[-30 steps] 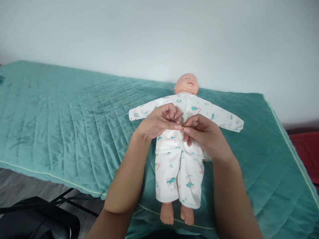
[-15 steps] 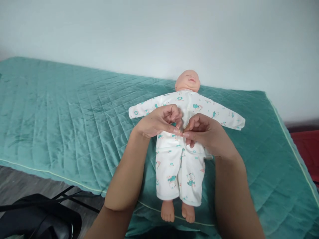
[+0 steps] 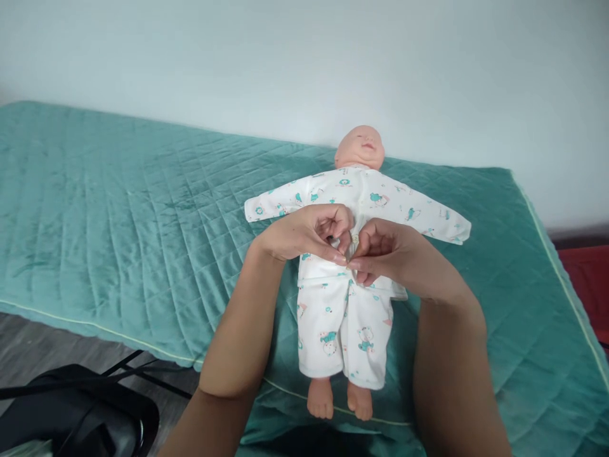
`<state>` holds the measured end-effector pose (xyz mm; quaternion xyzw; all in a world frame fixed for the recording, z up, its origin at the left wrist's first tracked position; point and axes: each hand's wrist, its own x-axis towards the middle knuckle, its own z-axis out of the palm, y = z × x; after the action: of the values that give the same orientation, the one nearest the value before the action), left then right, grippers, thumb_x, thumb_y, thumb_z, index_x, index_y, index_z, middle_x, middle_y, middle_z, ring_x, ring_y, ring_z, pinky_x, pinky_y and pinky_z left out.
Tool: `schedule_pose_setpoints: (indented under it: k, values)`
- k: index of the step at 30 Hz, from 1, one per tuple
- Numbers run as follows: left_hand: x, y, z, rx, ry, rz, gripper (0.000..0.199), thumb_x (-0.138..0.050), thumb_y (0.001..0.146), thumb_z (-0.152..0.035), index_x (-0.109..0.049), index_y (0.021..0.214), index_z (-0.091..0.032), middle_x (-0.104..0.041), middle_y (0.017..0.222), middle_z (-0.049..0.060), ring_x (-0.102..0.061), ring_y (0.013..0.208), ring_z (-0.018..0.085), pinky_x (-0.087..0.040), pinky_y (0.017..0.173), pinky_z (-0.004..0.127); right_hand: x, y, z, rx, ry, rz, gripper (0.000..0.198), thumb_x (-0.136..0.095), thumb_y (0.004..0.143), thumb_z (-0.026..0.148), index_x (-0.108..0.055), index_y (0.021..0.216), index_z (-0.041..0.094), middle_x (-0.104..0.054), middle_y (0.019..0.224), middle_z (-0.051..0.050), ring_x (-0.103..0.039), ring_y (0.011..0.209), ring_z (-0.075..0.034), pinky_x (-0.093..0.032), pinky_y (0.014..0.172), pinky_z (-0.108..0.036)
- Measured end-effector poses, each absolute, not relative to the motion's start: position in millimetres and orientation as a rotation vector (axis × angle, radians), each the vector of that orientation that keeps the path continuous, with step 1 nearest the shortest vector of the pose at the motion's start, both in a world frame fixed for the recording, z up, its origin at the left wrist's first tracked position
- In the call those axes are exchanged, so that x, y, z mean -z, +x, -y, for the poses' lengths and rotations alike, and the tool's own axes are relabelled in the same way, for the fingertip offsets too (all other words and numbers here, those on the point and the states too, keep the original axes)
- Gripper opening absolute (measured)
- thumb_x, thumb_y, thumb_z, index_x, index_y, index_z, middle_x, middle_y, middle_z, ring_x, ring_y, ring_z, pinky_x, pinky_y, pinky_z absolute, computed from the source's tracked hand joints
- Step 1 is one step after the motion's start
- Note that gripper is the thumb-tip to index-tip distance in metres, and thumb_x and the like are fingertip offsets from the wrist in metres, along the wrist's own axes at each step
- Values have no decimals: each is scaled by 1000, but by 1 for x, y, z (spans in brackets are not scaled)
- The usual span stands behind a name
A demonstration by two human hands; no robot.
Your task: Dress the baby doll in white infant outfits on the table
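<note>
A baby doll [image 3: 360, 147] lies on its back, feet towards me, in a white printed shirt [image 3: 330, 187] and matching trousers [image 3: 321, 330]. Both its sleeves stretch out to the sides. Over the lower front of the shirt, my left hand [image 3: 318, 233] and my right hand [image 3: 392, 254] meet, thumbs and fingertips pinched together at the front edge. The fingers of both hands are closed on the shirt's front. A small button [image 3: 354, 239] shows just above the pinch; whatever lies right between the fingertips is hidden.
A green quilted cover [image 3: 143, 235] spreads under the doll, up against a pale wall [image 3: 238, 63]. At the lower left stand a black chair-like object [image 3: 80, 412] and dark metal legs on the floor. Something red [image 3: 585, 279] is beyond the right edge.
Both hands have shifted slightly down the shirt front, still pinching it. A button has come into view above the fingers. The camera view has tilted a little.
</note>
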<state>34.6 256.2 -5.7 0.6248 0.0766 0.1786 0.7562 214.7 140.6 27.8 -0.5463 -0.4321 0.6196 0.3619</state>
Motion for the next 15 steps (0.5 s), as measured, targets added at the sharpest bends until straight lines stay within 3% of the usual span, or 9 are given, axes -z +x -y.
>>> schedule_pose_setpoints:
  k: [8, 15]
  values:
    - [6, 36, -255, -364, 1385, -144, 48, -91, 62, -32, -47, 74, -17, -52, 78, -3, -62, 69, 10, -46, 60, 24, -28, 215, -143, -1663, -1386, 1076, 43, -91, 65, 31, -52, 78, 20, -65, 64, 4, -68, 59, -12, -57, 55, -21]
    - [9, 38, -255, -410, 1336, -127, 47, -90, 63, -25, -46, 74, -17, -50, 80, -3, -62, 72, 11, -47, 60, 23, -22, 219, -142, -1658, -1291, 1114, 40, -89, 69, 35, -53, 81, 20, -67, 66, 3, -69, 59, -12, -58, 55, -22]
